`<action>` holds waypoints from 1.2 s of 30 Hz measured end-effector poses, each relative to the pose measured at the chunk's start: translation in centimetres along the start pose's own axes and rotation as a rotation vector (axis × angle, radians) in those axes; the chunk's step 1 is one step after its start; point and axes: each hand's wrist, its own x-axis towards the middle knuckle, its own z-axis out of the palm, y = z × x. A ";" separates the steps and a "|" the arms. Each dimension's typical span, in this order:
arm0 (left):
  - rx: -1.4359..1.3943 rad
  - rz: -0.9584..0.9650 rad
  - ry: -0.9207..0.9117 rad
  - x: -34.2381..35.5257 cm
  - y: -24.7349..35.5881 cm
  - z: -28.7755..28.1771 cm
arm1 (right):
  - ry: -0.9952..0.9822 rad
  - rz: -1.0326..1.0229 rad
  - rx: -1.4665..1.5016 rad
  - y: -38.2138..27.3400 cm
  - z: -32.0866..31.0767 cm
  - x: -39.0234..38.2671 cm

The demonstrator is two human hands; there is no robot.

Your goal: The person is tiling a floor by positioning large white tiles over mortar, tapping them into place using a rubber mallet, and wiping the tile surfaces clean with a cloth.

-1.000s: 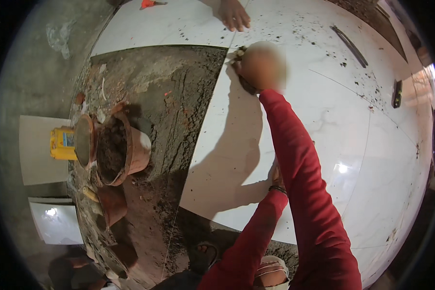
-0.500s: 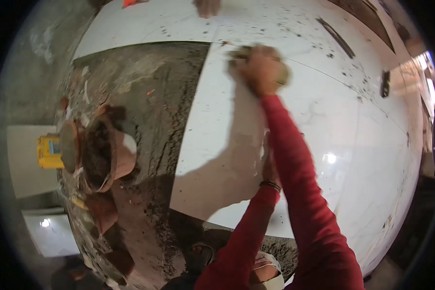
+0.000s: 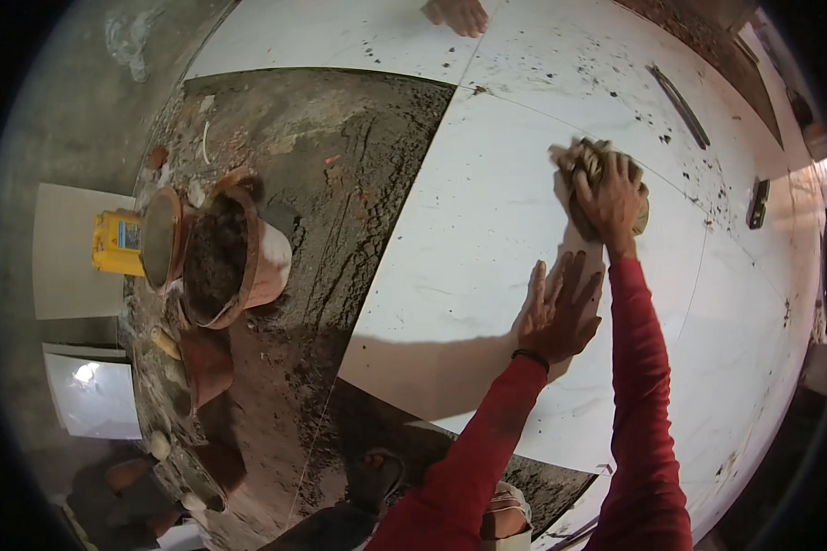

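My right hand [image 3: 610,204] presses a crumpled brownish rag [image 3: 590,165] onto a large white floor tile [image 3: 450,248], its fingers bent over the cloth. Nearer to me, my left hand [image 3: 557,317] rests on the same tile with its fingers spread, a dark band at the wrist. Small specks of mortar dot the tile. Its left edge borders a bed of grey mortar [image 3: 340,193]. Thin joint lines separate it from the tiles beyond and to the right.
Another person's hand [image 3: 461,16] touches the far tile. A dark metal bar [image 3: 680,106] and a short black tool [image 3: 758,204] lie on the tiles at right. Left are a mortar-filled tub [image 3: 271,266], a reddish container [image 3: 209,367] and a yellow jerrycan [image 3: 117,242].
My right hand has wiped the rag rightward from near the tile's far left corner. My left hand, mostly hidden behind the right forearm before, now shows fully. The whole view has shifted.
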 end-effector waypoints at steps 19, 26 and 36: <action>-0.125 -0.415 0.282 7.5 -2.1 1.0 | 0.112 -0.088 0.373 -0.2 0.7 -4.5; -0.354 -0.369 0.353 8.8 -2.4 -0.6 | 0.203 0.096 0.478 -0.2 -0.9 -11.1; 0.388 0.213 0.098 17.6 -16.8 -4.8 | 0.146 0.130 0.209 -6.5 -6.5 -15.5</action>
